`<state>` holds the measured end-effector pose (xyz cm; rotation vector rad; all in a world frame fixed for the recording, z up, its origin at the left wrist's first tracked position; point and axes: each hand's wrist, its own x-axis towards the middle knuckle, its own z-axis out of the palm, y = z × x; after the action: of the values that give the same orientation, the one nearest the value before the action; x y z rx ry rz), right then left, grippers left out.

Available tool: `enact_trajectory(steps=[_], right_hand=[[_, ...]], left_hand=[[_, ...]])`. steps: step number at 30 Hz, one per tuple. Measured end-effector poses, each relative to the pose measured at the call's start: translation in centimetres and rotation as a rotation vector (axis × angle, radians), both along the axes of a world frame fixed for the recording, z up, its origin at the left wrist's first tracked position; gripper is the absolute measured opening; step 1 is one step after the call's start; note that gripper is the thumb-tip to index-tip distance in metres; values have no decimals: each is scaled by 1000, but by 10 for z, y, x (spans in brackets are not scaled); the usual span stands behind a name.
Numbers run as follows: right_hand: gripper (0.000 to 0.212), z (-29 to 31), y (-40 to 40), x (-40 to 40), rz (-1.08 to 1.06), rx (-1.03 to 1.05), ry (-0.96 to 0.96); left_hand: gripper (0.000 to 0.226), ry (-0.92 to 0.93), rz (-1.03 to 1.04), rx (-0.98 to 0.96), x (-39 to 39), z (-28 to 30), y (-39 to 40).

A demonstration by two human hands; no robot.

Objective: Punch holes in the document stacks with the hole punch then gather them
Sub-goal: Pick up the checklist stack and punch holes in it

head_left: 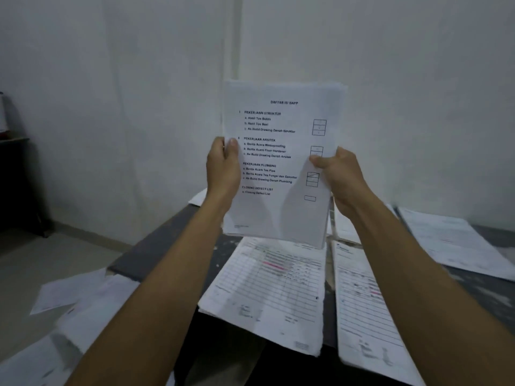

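I hold a thick stack of white printed sheets [281, 162] upright in front of me, above the dark table [156, 246]. My left hand [223, 168] grips its left edge, thumb on the front page. My right hand [342, 176] grips the right edge, thumb pressed on the front sheet. The top page is a printed list with small checkboxes. Under the raised stack two more document stacks lie flat on the table: one with ruled tables and a pink mark [267, 291], another to its right [367, 307]. No hole punch is in view.
More paper stacks lie at the table's far right [457, 240] and loose sheets at the lower left [69, 293]. A dark cabinet [14, 185] stands at the left against the white wall. The pale floor shows left of the table.
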<state>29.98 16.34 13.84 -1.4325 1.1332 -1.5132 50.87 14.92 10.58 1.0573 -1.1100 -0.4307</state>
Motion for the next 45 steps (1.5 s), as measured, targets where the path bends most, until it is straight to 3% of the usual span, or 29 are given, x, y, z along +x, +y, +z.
enact_trajectory(steps=[7, 14, 21, 27, 45], right_hand=[[19, -4, 33, -94, -185, -48, 84], [19, -18, 57, -161, -252, -30, 22], [19, -66, 71, -184, -287, 33, -4], [20, -49, 77, -199, -311, -19, 4], [22, -79, 80, -212, -358, 57, -119]], left_hand=[[29, 50, -133, 30, -105, -16, 10], [25, 33, -252, 23, -173, -32, 22], [24, 4, -305, 97, -200, -55, 26], [20, -24, -308, 47, -212, -41, 30], [32, -133, -300, 34, -234, -60, 40]])
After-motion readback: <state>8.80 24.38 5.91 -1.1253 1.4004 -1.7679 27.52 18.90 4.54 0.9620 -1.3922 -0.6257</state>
